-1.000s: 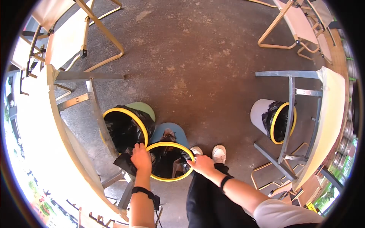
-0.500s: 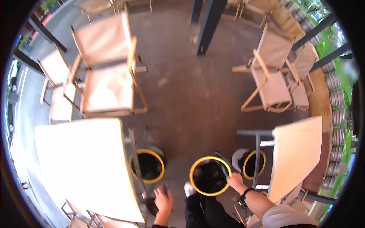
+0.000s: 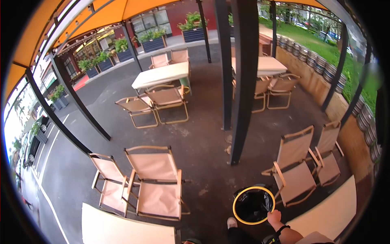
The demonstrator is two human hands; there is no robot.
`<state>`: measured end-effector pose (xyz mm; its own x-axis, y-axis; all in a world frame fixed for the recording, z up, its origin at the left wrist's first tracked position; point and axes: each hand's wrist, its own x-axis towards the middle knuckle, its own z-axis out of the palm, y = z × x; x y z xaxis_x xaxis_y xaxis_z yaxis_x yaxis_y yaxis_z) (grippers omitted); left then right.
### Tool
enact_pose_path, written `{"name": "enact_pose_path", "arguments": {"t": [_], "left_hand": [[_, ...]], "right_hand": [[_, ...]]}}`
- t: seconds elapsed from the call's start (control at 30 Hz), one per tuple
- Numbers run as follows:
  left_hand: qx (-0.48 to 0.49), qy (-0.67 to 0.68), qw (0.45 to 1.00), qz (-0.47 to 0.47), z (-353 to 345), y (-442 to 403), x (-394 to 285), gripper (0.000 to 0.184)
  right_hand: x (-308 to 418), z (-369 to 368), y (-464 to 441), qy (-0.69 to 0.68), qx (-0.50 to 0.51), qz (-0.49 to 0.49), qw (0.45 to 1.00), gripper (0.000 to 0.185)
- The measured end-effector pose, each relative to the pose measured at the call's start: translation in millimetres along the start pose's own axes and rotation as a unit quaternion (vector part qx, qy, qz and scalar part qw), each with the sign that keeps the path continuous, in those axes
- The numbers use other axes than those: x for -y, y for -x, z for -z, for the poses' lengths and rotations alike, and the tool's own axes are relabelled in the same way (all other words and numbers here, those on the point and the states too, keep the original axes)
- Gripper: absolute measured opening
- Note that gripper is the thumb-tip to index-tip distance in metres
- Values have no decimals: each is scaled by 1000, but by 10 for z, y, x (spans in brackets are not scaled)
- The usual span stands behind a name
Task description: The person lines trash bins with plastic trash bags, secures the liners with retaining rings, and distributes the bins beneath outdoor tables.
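Observation:
My right hand (image 3: 274, 217) is closed on the right edge of a trash bin (image 3: 234, 210). The bin has a yellow ring round its top and is lined with a black bag (image 3: 252, 204). It hangs or stands just ahead of my body; whether its base touches the ground is hidden. A wristband (image 3: 282, 230) sits on my right wrist. My left hand does not show. One of my shoes (image 3: 232, 222) is visible left of the bin.
Pale tables (image 3: 130, 228) (image 3: 325, 215) lie on both sides of me. Folding chairs (image 3: 156, 183) (image 3: 298, 171) stand beyond them. Dark posts (image 3: 243, 101) rise ahead. Farther off are another table (image 3: 162, 76), planters (image 3: 152, 44) and a low wall (image 3: 313, 69) lined with kegs.
My view has tilted up, so the posts, far tables and canopy now show. The bin in my right hand appears farther right. My left hand and two other bins have left the view.

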<state>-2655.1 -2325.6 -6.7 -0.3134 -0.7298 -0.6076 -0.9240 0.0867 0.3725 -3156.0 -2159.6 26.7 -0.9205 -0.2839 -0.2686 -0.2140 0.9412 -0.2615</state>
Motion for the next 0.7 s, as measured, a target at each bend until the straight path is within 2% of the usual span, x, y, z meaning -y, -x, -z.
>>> {"name": "enact_pose_path", "arguments": {"t": [0.03, 0.07, 0.13, 0.2, 0.23, 0.3, 0.33, 0.37, 0.4, 0.43, 0.47, 0.5, 0.6, 0.67, 0.7], "left_hand": [[-39, 42, 998, -24, 279, -205, -206, 35], [-50, 75, 996, -6, 535, -367, -427, 34], [-74, 140, 987, 27, 1576, -468, -1408, 33], [-134, 197, 970, -49, 2055, -732, -1779, 30], [-141, 259, 953, -72, 2342, -862, -2017, 30], [-153, 272, 939, -147, 2277, -1685, -1877, 40], [-130, 322, 933, -96, 2704, -1777, -2244, 37], [-145, 405, 893, -131, 2809, -2085, -2380, 35], [-150, 447, 865, -170, 2954, -2427, -2495, 34], [-179, 497, 821, -215, 3072, -2848, -2626, 34], [-125, 477, 842, -216, 3518, -3027, -2812, 33], [-137, 451, 855, -218, 3895, -3236, -2972, 33], [-122, 476, 835, -247, 4635, -4032, -3291, 37], [-131, 477, 816, -299, 4921, -4604, -3464, 45], [-78, 516, 793, -315, 5080, -4757, -3588, 49]], "right_hand": [[284, 6, -201, -5, 1, 10, 1000, 37], [559, 7, -388, -7, 2, 19, 1000, 37], [1309, 139, -649, -25, 40, 24, 999, 37], [2024, 170, -957, -46, 66, 7, 997, 40], [2042, -307, -1366, -26, 38, 91, 995, 35], [2434, -902, -2098, -239, 183, 2, 954, 24], [2805, -995, -2309, -330, 248, -47, 910, 17], [3120, -1098, -2584, -329, 318, -30, 888, 15], [3483, -1081, -2842, -332, 340, -33, 879, 15], [3899, -1003, -3023, -345, 339, -42, 874, 15], [4313, -868, -3148, -348, 334, -50, 875, 15], [4705, -787, -3282, -353, 328, -52, 875, 15], [5630, -541, -3687, -366, 310, -55, 876, 15], [6175, -442, -3987, -373, 302, -52, 875, 15], [6382, -358, -4124, -379, 300, -51, 874, 15]]}}
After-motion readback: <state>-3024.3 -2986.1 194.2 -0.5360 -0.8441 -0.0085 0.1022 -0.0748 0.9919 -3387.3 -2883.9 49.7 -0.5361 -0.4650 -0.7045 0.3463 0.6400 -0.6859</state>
